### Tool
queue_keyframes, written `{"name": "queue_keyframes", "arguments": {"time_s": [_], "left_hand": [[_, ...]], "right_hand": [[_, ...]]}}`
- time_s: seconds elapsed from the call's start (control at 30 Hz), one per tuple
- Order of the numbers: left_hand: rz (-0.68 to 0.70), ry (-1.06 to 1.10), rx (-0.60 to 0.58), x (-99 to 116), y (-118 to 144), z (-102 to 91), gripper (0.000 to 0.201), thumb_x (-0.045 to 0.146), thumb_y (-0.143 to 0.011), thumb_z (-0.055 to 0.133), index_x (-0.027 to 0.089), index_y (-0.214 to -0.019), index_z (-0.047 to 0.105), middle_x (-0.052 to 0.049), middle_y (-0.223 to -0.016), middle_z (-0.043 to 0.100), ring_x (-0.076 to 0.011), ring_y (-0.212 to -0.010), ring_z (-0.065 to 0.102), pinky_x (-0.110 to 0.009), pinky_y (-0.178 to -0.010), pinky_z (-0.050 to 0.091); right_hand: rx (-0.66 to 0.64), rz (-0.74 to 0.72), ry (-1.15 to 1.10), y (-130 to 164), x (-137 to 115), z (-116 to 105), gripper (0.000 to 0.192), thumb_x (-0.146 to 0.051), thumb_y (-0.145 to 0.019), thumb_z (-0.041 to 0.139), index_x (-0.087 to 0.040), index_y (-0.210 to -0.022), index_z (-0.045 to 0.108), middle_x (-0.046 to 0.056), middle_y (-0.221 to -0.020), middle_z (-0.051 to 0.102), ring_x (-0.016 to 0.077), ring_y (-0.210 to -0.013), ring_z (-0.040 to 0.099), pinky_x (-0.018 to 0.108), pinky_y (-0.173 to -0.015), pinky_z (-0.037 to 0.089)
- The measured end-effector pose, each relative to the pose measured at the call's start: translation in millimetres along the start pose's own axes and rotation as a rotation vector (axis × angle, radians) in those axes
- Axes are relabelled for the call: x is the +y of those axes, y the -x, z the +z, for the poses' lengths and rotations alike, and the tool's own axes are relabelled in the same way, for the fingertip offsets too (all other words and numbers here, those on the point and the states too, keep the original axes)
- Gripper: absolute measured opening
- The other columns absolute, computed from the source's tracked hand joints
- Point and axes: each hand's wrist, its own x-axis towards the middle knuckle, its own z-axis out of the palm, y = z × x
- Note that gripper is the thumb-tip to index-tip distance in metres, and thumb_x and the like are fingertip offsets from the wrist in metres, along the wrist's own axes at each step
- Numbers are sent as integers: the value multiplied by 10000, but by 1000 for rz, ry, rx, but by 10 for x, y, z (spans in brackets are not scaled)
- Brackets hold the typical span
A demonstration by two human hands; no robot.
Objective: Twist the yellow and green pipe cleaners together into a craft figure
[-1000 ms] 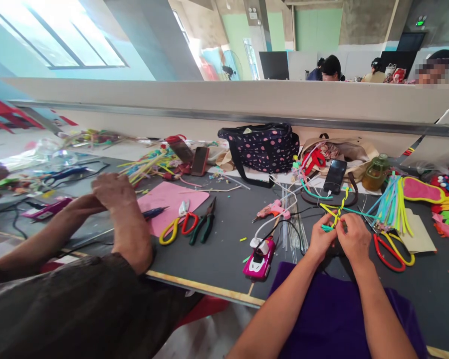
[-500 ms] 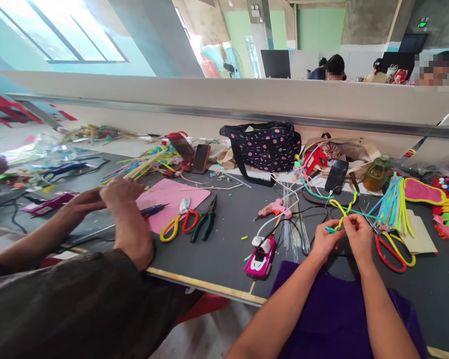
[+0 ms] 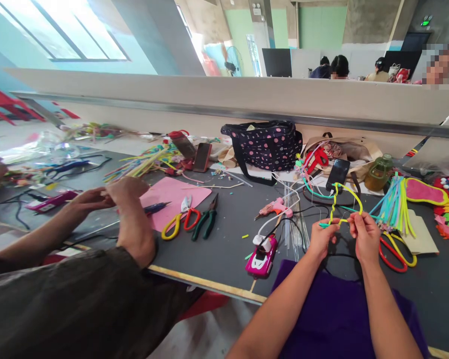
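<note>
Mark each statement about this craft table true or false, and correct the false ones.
1. Both hands, left hand and right hand, hold a yellow pipe cleaner loop. True.
2. The polka-dot bag is red. False: it is dark with pink dots.
3. A pink toy car sits left of the left hand. True.
4. The pliers have yellow handles. False: green; the scissors beside them have yellow and red handles.
5. The black phone lies on the pink sheet. False: it rests by the beige bag.

I see a yellow pipe cleaner [image 3: 344, 195] twisted with a teal one, dark grey counter [image 3: 224, 239], navy bag [image 3: 264, 144] with pink dots. Pink sheet [image 3: 172, 197], magenta toy car [image 3: 261, 254], red-yellow scissors [image 3: 177, 223].
</note>
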Motion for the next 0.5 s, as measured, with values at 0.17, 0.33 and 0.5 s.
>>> {"name": "queue_keyframes", "arguments": {"time_s": [0.17, 0.33, 0.5], "left_hand": [[8, 45, 4, 21, 1, -5, 277, 190, -542, 738, 84, -796, 710, 36, -520, 516, -33, -399, 334, -181, -351, 304], [38, 50, 47, 33, 3, -6, 252, 181, -535, 733, 91, -769, 707, -7, -644, 609, -31, -414, 379, -186, -358, 311], [67, 31, 55, 9, -2, -4, 217, 173, -547, 717, 98, -750, 708, -38, -761, 642, -33, -436, 408, -184, -355, 327]], "right_hand": [[-10, -63, -48, 36, -46, 22, 188, -368, -823, 630, -184, -783, 620, 32, -784, 641, 79, -522, 484, 195, -415, 320], [5, -147, -92, 59, -85, 18, 149, -327, -820, 636, -184, -788, 607, 36, -800, 661, 70, -485, 478, 203, -411, 307], [72, -110, -130, 14, -86, -14, 146, -313, -795, 656, -180, -777, 599, 35, -832, 656, 60, -475, 464, 200, -402, 284]]}}
